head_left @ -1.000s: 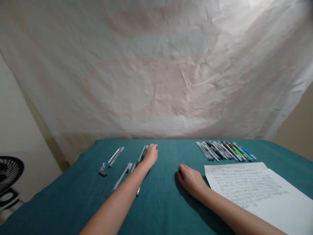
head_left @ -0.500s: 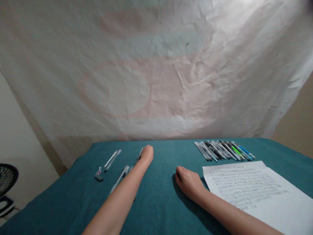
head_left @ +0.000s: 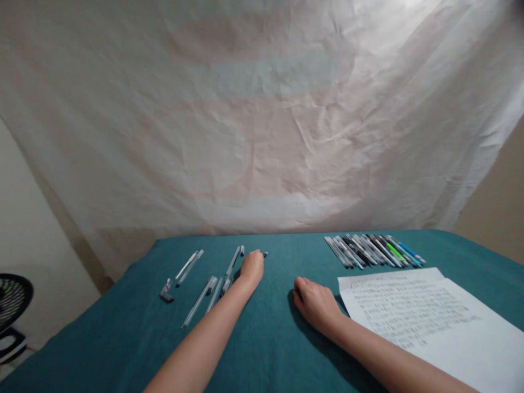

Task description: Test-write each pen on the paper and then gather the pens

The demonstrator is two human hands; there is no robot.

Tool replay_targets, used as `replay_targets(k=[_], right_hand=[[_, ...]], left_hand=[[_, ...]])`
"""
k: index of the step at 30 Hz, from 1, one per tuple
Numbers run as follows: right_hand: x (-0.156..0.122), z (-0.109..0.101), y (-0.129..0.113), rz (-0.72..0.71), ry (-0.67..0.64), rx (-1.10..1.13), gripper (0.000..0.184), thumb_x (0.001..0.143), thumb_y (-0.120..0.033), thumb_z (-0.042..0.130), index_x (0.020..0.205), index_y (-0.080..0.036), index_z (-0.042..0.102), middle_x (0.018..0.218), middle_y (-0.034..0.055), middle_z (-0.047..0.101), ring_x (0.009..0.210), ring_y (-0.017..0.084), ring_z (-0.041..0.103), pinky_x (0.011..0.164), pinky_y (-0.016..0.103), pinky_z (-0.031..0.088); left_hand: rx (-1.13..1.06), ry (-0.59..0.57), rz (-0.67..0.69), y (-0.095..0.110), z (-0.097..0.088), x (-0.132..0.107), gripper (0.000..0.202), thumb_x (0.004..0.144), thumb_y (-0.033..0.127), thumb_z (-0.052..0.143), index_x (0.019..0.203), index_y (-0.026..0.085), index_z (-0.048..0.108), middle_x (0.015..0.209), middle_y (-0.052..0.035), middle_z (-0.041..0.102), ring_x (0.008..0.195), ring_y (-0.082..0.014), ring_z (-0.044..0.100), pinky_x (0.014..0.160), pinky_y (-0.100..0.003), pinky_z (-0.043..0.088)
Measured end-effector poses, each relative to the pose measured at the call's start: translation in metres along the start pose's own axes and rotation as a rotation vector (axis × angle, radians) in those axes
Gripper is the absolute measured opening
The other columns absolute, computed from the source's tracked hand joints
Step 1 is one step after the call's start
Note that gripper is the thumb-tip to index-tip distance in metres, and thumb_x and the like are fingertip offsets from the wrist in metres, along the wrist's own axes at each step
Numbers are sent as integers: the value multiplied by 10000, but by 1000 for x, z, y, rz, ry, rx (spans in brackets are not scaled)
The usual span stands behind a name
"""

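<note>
My left hand [head_left: 252, 267] is closed in the middle of the table, its fingers wrapped round a pen. Only the dark tip of that pen [head_left: 266, 254] pokes out past the fingers. Just left of this hand lie a clear pen [head_left: 232, 261] and a small pen cap [head_left: 242, 250]. Several more clear pens [head_left: 200, 301] lie beside my left forearm, some partly behind it. My right hand [head_left: 316, 299] rests on the cloth as a loose fist, near the corner of a written sheet of paper [head_left: 409, 311]; nothing shows in its fingers.
A teal cloth [head_left: 278, 344] covers the table. At the back right lies a neat row of pens [head_left: 374, 252]. Two slim pens [head_left: 189, 268] and an eraser-like dark piece [head_left: 166, 293] lie at left. A pale sheet [head_left: 262, 136] hangs behind; a black fan [head_left: 14, 300] stands at far left.
My left hand has moved slightly right and nearer, and a pen tip now shows past its fingers. The pen and cap it covered are in view. My right hand stays put.
</note>
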State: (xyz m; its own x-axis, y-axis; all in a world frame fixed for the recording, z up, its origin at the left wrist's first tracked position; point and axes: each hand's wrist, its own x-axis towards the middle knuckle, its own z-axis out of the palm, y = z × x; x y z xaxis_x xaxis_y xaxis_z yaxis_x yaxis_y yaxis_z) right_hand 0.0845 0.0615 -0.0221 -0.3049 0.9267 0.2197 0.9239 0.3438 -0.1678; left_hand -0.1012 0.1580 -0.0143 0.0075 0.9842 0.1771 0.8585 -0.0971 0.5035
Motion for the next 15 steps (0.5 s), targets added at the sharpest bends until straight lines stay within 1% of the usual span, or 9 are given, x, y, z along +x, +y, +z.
replay_targets(k=[6,9,12,15], right_hand=[[-1,0,0,1,1,2,121,844,-248,381,865,-189,484,808,39,611,735,172,594,549,235,308],[-1,0,0,3,4,5,116,842,-245,384,867,-190,483,813,38,613,740,175,595,546,232,305],[-2,0,1,-3,5,13,117,843,-242,380,865,-189,482,819,36,613,749,174,595,541,229,301],[-2,0,1,-2,6,20,116,843,-243,379,864,-186,478,824,35,614,745,170,594,537,225,296]], left_hand=[[-110,-5,137,19,14,-32,167,731,111,516,800,167,658,1096,-144,587,1030,-247,531,923,-342,331],[-175,-1,181,29,18,-46,163,714,104,534,765,191,661,1054,-127,610,984,-251,556,902,-353,357],[-220,-3,218,38,21,-58,162,703,95,537,711,200,661,980,-129,633,916,-259,583,871,-365,379],[-242,-6,251,43,22,-65,177,689,83,538,722,202,665,978,-125,632,912,-260,581,864,-362,382]])
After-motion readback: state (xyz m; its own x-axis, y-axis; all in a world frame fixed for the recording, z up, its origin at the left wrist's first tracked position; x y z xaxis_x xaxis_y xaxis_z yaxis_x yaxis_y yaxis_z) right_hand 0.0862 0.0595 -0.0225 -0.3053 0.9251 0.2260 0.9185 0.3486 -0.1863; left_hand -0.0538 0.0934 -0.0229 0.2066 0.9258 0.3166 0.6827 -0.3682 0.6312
